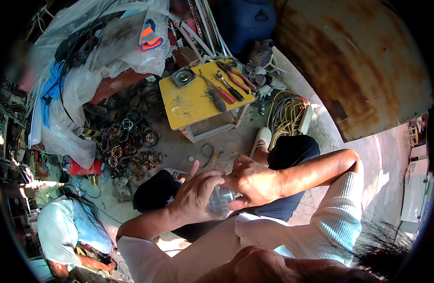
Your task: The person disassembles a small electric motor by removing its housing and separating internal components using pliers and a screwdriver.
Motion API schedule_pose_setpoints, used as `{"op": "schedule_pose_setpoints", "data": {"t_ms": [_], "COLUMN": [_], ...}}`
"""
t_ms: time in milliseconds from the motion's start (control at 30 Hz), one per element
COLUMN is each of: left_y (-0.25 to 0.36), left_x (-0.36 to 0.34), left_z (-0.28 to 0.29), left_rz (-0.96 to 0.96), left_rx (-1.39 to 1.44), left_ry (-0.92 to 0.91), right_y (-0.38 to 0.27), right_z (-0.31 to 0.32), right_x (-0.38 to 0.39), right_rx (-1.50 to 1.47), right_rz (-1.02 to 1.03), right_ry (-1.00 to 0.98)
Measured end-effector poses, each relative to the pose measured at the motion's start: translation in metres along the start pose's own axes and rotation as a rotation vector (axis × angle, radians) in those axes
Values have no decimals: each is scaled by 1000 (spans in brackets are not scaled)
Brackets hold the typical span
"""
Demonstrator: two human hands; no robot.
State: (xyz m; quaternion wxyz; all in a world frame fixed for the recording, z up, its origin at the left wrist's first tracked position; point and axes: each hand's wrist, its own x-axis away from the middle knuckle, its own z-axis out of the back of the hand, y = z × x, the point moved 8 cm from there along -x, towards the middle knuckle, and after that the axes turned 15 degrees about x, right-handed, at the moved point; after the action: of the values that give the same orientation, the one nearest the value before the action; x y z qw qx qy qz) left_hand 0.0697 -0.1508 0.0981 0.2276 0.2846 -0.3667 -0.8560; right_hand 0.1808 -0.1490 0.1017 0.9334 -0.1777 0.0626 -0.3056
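Close to my body, over my lap, a grey rounded metal part (219, 202) with a ribbed side is held between both hands. My left hand (194, 192) wraps round its left side, with the thumb sticking up. My right hand (255, 181) grips its right end with bent fingers, where a short silvery piece shows. The fingers hide much of the part, so I cannot tell its exact kind.
Ahead stands a yellow-topped stool (179, 111) bearing pliers (237, 78), screwdrivers (230, 86) and a square metal part (184, 76). Motor parts (120, 146) pile up left of it. Coiled yellow cable (285, 115) lies right. Another person (61, 226) bends over at lower left.
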Motion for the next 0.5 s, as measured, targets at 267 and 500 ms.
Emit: {"op": "schedule_pose_setpoints", "data": {"t_ms": [267, 500], "left_y": [8, -69], "left_x": [4, 60], "left_z": [2, 61], "left_rz": [-65, 440], "left_rx": [-98, -239], "left_ry": [11, 278], "right_y": [11, 112], "right_z": [-32, -64], "right_x": [5, 78], "right_rx": [-793, -731], "right_rz": [-262, -879], "right_ry": [-345, -301]}}
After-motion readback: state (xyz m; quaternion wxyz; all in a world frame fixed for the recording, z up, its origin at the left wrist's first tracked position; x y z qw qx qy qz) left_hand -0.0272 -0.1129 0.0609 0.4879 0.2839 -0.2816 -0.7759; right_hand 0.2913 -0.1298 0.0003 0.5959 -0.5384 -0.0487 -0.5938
